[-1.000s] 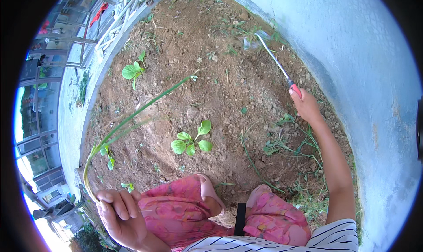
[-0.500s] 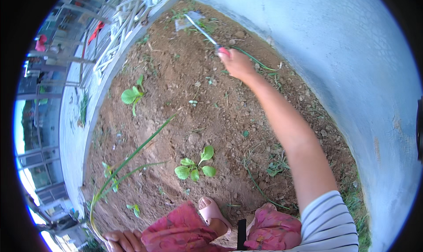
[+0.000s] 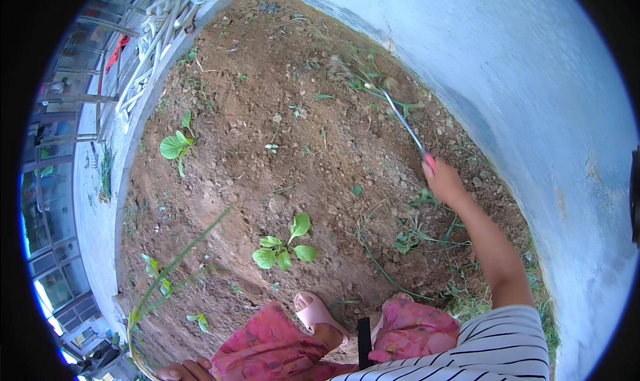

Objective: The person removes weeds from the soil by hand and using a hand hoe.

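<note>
My right hand (image 3: 445, 182) is closed round the red handle of a hand tool with a long metal shaft (image 3: 404, 122). The tool's far end lies low among loose green weeds (image 3: 365, 71) near the wall; motion blurs its shape. At the lower left edge, my left hand (image 3: 183, 370) has its fingers curled at the pale lower end of a green onion (image 3: 135, 314), whose long leaves slant up over the soil. A leafy seedling (image 3: 283, 246) grows in front of my feet, and another seedling (image 3: 177, 146) stands farther left.
Brown soil (image 3: 247, 114) with scattered weeds is bounded by a pale wall (image 3: 533, 114) on the right and a concrete edging (image 3: 127, 181) on the left. Small seedlings (image 3: 198, 322) grow low left. Cut greenery (image 3: 417, 238) lies right of centre. White pipes (image 3: 143, 71) are piled beyond the edging.
My right hand has drawn the tool back toward me and to the right, its far end now among weeds by the wall. The left hand still holds the green onion; the view has shifted slightly.
</note>
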